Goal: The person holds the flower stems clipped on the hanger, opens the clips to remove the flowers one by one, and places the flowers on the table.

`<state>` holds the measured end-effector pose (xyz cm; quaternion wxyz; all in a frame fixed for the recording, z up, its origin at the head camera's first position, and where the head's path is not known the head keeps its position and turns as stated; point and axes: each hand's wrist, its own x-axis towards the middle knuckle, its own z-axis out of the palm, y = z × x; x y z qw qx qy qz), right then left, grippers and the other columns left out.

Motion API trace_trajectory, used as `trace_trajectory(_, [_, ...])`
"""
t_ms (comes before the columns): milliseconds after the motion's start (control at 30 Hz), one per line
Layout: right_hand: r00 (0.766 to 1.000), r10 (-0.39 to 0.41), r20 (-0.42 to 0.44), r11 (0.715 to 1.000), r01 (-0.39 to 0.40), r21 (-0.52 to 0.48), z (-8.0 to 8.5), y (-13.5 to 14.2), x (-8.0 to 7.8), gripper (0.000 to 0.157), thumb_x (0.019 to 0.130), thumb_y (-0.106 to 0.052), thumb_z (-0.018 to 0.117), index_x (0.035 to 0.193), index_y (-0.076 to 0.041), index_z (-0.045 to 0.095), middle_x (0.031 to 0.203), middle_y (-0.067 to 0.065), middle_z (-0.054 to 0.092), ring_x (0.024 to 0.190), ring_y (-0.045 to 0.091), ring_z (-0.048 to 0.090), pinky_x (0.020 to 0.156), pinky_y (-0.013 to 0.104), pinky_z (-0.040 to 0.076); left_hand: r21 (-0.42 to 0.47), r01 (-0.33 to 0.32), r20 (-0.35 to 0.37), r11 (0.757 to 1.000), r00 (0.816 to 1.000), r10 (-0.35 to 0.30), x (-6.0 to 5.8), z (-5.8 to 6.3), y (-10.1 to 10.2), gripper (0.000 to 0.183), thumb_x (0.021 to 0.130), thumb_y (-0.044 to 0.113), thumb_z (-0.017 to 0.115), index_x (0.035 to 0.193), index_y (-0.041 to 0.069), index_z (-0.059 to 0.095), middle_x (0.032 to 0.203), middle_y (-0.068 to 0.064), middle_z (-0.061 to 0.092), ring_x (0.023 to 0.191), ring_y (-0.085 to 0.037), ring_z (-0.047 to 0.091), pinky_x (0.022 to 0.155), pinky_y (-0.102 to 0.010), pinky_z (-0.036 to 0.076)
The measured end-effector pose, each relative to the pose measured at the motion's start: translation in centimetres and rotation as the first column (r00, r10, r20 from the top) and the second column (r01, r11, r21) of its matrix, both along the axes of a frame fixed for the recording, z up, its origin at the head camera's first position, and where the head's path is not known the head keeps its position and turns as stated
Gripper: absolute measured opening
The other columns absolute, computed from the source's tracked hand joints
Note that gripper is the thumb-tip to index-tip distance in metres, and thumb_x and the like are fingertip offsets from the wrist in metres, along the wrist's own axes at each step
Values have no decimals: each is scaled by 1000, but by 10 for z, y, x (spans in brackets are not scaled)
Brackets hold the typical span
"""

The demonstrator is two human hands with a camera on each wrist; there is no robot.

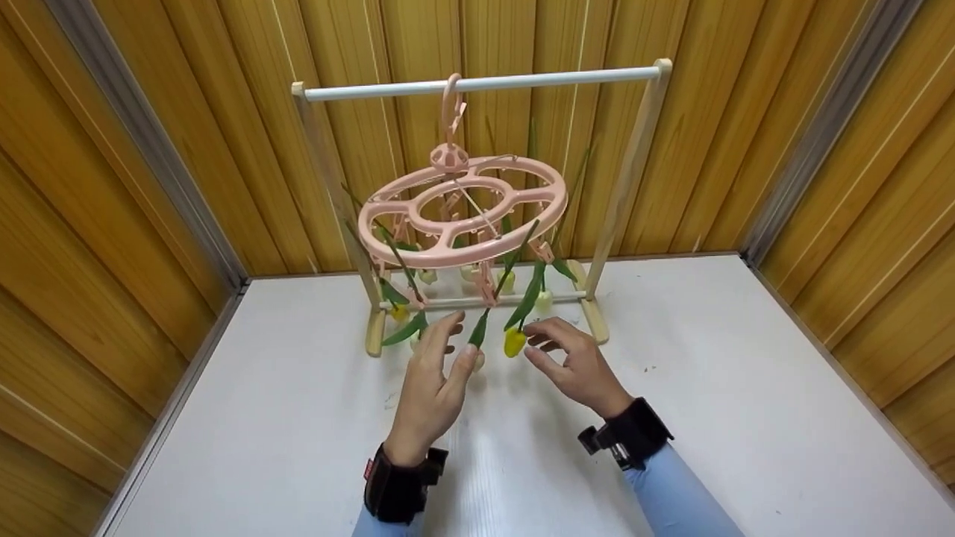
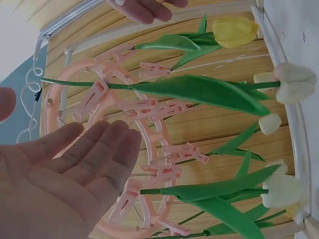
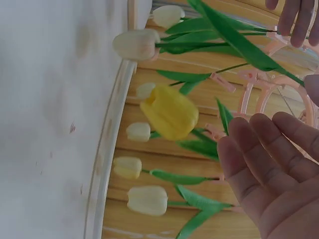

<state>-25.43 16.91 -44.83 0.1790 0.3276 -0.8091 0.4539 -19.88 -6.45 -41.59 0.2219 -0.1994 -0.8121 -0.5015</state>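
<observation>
A pink round clip hanger (image 1: pixel 436 259) hangs at a tilt, with artificial tulips held upside down in its pink pegs (image 1: pixel 486 282). My left hand (image 1: pixel 433 388) is raised in front, its fingers extended and its palm bare in the left wrist view. A white tulip (image 2: pixel 295 90) hangs close by its thumb. To the right, my right hand (image 1: pixel 578 367) has loosely bent fingers close beside a yellow tulip (image 1: pixel 514 342). In the right wrist view nothing lies in that palm, and the same yellow bloom (image 3: pixel 170 112) hangs just beyond the fingertips.
The hanger's hook (image 1: pixel 451 104) loops over the white bar (image 1: pixel 552 78) of a wooden-sided rack (image 1: pixel 634 160). The rack stands on a white tabletop (image 1: pixel 709 403), near the back wood-patterned wall (image 1: pixel 716 134). More white tulips (image 1: pixel 544 300) hang toward the rear.
</observation>
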Motion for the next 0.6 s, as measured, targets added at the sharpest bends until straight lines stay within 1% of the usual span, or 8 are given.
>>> trace_trajectory(67, [1000,17,17,1000,-17,-26,2,-5,-3,25,97,-6,70,120,5,68,113,20,69,100,29,71,83,38,60,34,16,13,999,1000,-16,-3,0,3,44,106,20,55,146,2,52,144,-15,57,129,-29,56,100,-49,51])
trace_trajectory(133, [999,27,37,998,-25,-51,4,-11,-7,25,98,-6,70,120,4,68,113,19,70,100,29,71,83,36,60,88,39,25,995,999,-41,-7,1,5,44,107,19,53,147,2,51,146,-15,55,130,-30,55,101,-52,50])
trace_trajectory(267, [996,29,79,994,-20,-104,9,-21,-13,24,99,-9,69,121,0,69,114,17,70,102,31,70,84,40,59,195,60,38,979,997,-69,-15,3,12,43,108,16,49,148,2,50,147,-15,54,133,-30,54,105,-53,46])
trace_trajectory(333, [995,23,93,992,-12,-125,10,-26,-15,25,99,-10,69,122,-1,69,114,16,70,102,31,70,85,40,59,231,65,26,971,997,-73,-19,3,15,44,107,13,49,149,2,49,148,-16,54,133,-30,53,105,-54,45])
trace_trajectory(500, [995,15,97,988,0,-156,12,-33,-20,27,98,-8,70,124,0,69,115,16,70,101,30,70,85,37,59,268,75,-29,961,997,-70,-25,1,23,49,105,9,52,153,1,43,153,-17,48,134,-32,52,102,-50,48])
trace_trajectory(600, [994,18,110,988,-1,-155,12,-36,-22,28,98,-8,69,125,0,69,116,15,71,100,30,70,85,36,59,280,82,-44,956,996,-73,-29,0,26,53,105,10,52,156,2,39,157,-16,43,137,-32,50,102,-46,49])
